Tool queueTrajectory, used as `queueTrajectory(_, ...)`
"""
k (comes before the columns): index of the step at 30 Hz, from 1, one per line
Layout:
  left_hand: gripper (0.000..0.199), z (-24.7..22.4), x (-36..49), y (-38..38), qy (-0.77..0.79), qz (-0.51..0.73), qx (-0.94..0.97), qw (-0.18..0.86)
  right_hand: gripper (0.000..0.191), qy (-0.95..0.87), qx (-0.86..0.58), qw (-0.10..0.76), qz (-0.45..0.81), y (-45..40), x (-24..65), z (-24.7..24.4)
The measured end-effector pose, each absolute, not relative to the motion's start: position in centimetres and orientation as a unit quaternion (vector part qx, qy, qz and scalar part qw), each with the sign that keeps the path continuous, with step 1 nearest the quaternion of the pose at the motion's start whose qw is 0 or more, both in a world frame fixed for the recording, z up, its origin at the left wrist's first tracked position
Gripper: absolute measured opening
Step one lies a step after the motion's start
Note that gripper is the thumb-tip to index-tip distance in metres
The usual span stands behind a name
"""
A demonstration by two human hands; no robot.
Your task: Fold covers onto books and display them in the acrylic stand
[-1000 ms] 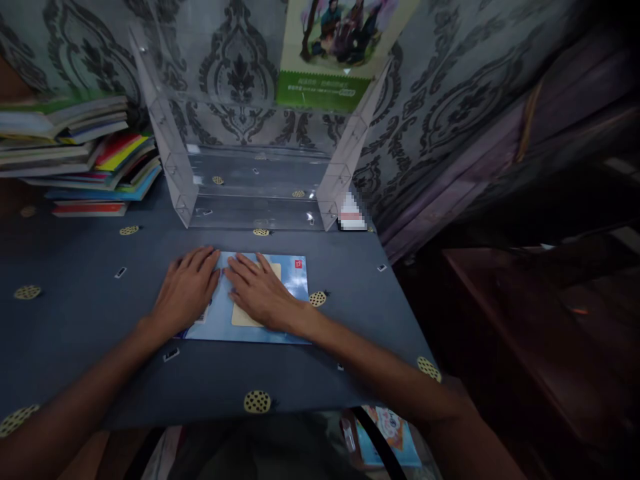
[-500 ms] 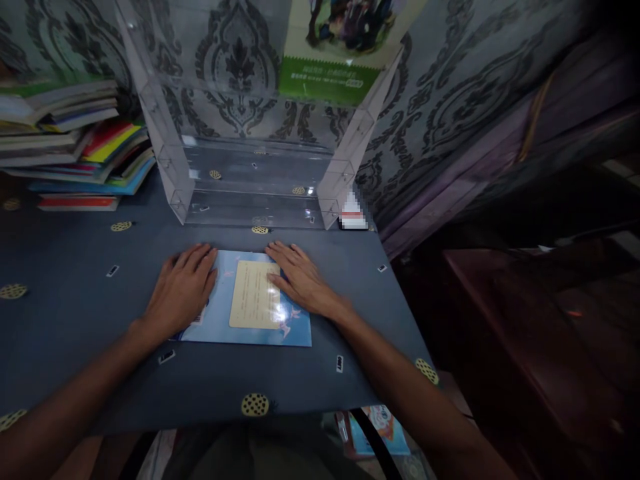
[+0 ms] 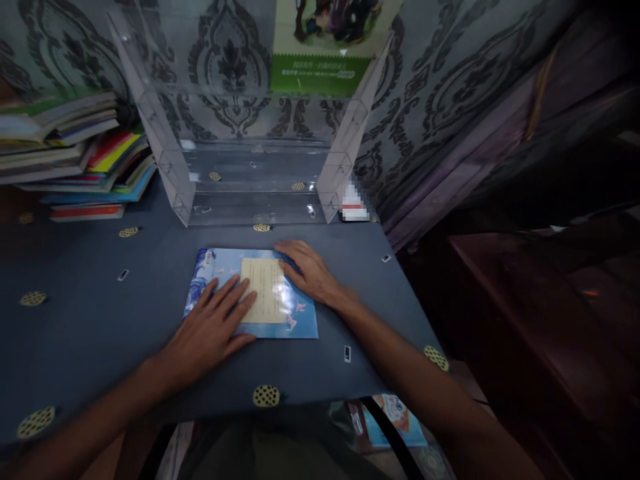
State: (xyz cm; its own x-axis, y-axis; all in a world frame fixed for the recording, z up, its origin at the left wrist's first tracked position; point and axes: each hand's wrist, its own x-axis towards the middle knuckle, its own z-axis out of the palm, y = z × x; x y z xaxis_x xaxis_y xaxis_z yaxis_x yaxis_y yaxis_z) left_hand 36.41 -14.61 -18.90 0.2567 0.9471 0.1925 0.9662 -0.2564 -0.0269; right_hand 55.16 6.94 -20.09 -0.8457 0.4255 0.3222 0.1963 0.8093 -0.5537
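A thin blue book (image 3: 233, 262) with a pale yellow text panel lies flat on the dark blue tablecloth in front of me. My left hand (image 3: 210, 330) rests on its lower left part, fingers spread and reaching the panel's edge, thumb near the bottom edge. Over the upper right corner of the book lies my right hand (image 3: 310, 272), its fingers stretched out and the thumb toward the panel. Neither hand grips the book. Just beyond it stands a clear acrylic display rack (image 3: 255, 207), holding a book with a green band (image 3: 315, 75) on an upper tier.
Several books are piled in a stack (image 3: 100, 170) at the left rear. A small white object, blurred out (image 3: 354, 205), sits by the rack's right foot. The table's right edge slopes beside dark red furniture (image 3: 505, 320). Below the front edge lies another blue book (image 3: 397, 427).
My left hand has moved from the book's left edge toward me and right, onto its lower part, uncovering the wave-patterned left end. My right hand stays near the upper right corner.
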Motion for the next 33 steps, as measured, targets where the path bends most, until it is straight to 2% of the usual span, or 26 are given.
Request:
queueTrajectory(4,0.066,-19.3,36.5,-14.9,-0.584,-0.074,-0.804,0.084,0.036,-0.920,-0.161,0.246,0.258,7.0,55.1,-19.9)
queueTrajectory(12,0.059,-19.0,37.8,-14.8,-0.604,-0.056,-0.788,0.104,0.033,-0.922,-0.149,0.260,0.245,7.2,55.2,-20.4)
queueTrajectory(16,0.055,-17.9,37.6,-14.2,-0.610,-0.060,-0.787,0.070,0.033,-0.924,-0.157,0.253,0.239,7.2,55.3,-20.4)
queueTrajectory(19,0.041,-16.9,35.8,-13.3,-0.620,-0.099,-0.778,0.038,0.034,-0.926,-0.154,0.250,0.236,7.2,55.3,-20.2)
queueTrajectory(24,0.031,-16.5,31.6,-12.2,-0.730,-0.191,-0.657,0.014,0.032,-0.927,-0.157,0.250,0.231,7.2,55.1,-20.3)
queueTrajectory(30,0.034,-17.4,29.3,-12.1,-0.766,-0.289,-0.572,-0.055,0.030,-0.934,-0.143,0.258,0.202,7.1,55.3,-19.9)
queueTrajectory(33,0.038,-17.6,28.8,-12.0,-0.756,-0.308,-0.570,-0.090,0.028,-0.941,-0.091,0.262,0.192,5.3,54.6,-18.3)
